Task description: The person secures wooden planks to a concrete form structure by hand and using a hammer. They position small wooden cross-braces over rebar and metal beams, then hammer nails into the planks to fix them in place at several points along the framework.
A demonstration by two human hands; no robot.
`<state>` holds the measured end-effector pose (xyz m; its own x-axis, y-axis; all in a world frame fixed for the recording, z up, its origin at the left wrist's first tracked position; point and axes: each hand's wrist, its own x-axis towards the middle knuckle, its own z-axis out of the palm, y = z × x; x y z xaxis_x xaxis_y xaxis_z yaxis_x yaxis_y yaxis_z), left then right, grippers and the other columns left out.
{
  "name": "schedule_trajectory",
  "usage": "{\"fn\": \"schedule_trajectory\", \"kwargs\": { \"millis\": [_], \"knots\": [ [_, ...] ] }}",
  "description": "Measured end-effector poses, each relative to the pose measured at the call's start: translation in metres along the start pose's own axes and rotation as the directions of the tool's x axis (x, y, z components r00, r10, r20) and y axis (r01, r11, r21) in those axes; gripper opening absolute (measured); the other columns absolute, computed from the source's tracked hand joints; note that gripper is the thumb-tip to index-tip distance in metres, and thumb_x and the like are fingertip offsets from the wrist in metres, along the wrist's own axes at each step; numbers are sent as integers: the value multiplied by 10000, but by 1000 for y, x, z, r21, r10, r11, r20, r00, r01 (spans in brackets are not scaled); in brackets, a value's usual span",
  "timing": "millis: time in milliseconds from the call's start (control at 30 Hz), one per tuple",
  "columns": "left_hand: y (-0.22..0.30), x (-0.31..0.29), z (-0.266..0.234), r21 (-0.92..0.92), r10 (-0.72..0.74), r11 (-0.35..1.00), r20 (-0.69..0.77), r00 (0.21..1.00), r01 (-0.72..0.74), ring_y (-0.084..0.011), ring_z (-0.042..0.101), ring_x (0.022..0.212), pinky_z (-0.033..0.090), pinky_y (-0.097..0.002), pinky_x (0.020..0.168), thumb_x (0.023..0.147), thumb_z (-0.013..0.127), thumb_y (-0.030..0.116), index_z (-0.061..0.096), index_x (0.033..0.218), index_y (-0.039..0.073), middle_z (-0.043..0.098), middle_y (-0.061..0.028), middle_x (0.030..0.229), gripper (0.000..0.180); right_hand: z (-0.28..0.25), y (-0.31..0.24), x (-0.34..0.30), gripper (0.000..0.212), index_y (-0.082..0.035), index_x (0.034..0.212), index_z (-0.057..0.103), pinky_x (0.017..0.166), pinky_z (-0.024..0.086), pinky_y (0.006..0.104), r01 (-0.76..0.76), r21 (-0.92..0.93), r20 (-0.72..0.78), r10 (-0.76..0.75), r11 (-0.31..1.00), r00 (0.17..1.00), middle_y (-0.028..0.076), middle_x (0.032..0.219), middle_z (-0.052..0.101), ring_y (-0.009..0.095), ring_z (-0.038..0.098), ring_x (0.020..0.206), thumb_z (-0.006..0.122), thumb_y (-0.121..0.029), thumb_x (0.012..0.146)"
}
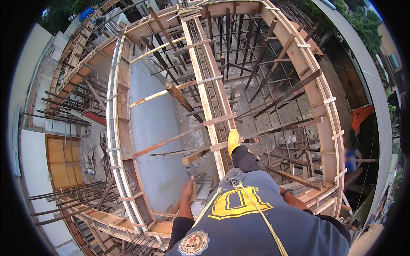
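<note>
My left hand (187, 190) hangs beside my body at the lower middle, its fingers looking curled. A tan strip of wood (194, 193) shows right against it; whether I grip it is unclear. My right hand (283, 191) is mostly hidden by my torso, and only part of it and a dark wristband (285, 194) show. Under me runs a long wooden beam form (203, 85) with a steel rebar cage (205, 64) inside. My yellow boot (233, 141) rests on its right side, by a short wooden cross-piece (220, 146).
Wooden cross braces (183, 134) span from the beam form to the left form (124, 94). A curved form (318, 89) bounds the right side. Wooden props (260, 64) stand far below over the ground. A grey block wall (153, 119) drops at the left. A cord (267, 224) hangs over my shirt.
</note>
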<state>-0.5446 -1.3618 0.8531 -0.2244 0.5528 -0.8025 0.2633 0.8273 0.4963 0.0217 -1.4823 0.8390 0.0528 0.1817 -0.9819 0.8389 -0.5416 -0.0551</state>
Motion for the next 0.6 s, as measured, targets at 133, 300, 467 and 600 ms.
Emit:
{"fn": "schedule_trajectory", "kwargs": {
  "millis": [133, 300, 467, 600],
  "knots": [
    [85, -7, 5, -284, -144, 945, 75, 987, 160, -242, 660, 666, 523, -379, 594, 890, 547, 710, 647, 1122, -41, 681, -139, 826, 793, -108, -55, 13, 420, -55, 958, 770, 736, 560, 395, 108, -201, 47, -101, 974, 994, 113, 878, 751, 245, 726, 785, 581, -429, 929],
    [160, 11, -10, -247, -222, 942, 48, 974, 227, -229, 653, 639, 522, -372, 583, 910, 535, 695, 635, 1145, -38, 677, -140, 821, 776, -276, -182, 7, 485, -55, 929, 770, 676, 553, 375, -14, 141, -57, 22, 990, 998, 62, 802, 757, 215, 715, 701, 569, -495, 959],
    [220, 87, -22, -347, -205, 917, 11, 979, 196, -232, 657, 666, 524, -389, 600, 914, 540, 681, 642, 1134, -40, 678, -132, 829, 760, -418, -257, 53, 571, 51, 1045, 696, 661, 554, 367, 153, 421, -242, -52, 894, 969, 132, 821, 751, 203, 702, 645, 562, -499, 970],
    [268, 158, -27, -335, -248, 908, 58, 967, 253, -255, 657, 710, 524, -413, 620, 912, 558, 664, 642, 1129, -37, 674, -154, 869, 739, -499, -317, 24, 576, 102, 1048, 664, 601, 559, 359, 289, 567, -429, -23, 771, 903, 159, 827, 739, 213, 698, 619, 618, -463, 951]
  ]
}}
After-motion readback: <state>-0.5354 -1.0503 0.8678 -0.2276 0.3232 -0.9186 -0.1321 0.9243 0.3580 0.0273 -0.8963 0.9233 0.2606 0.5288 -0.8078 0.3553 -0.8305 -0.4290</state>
